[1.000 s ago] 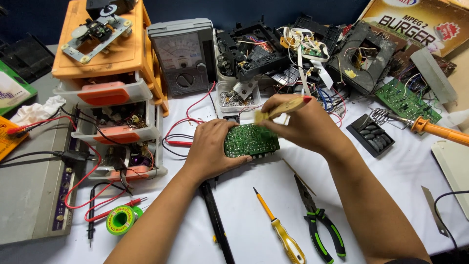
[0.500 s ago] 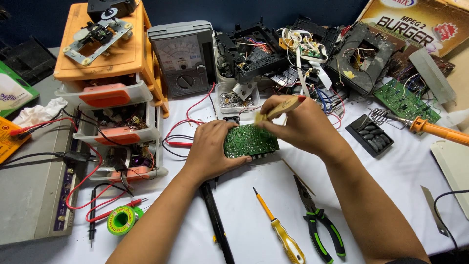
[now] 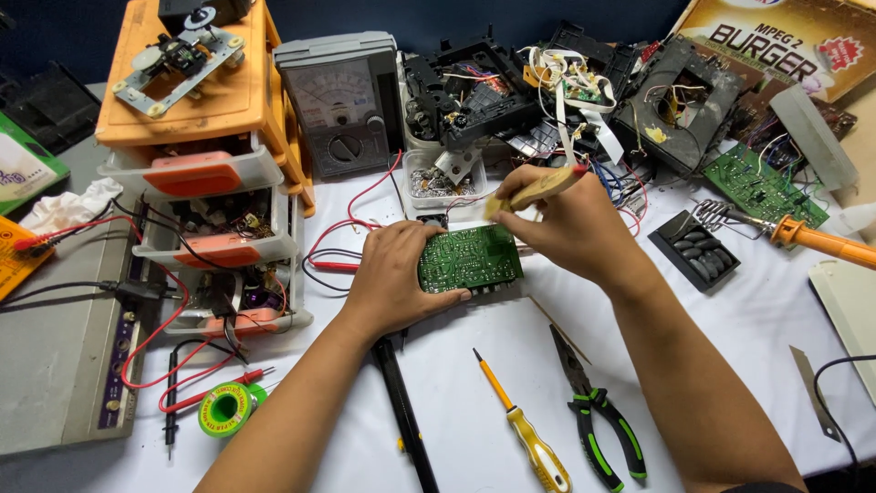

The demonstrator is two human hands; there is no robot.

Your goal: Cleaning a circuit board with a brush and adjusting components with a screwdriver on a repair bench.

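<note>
The green circuit board (image 3: 470,258) sat near the middle of the white table (image 3: 748,319), its left edge clamped in the left hand (image 3: 394,274). Just above its top edge, the right hand (image 3: 566,224) was closed around a yellowish tool (image 3: 537,190). Pliers (image 3: 598,411) and a yellow screwdriver (image 3: 525,424) lay toward the near edge.

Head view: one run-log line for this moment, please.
left hand: holds green board | right hand: holds yellow tool above board | nearby: screwdriver, pliers
</note>
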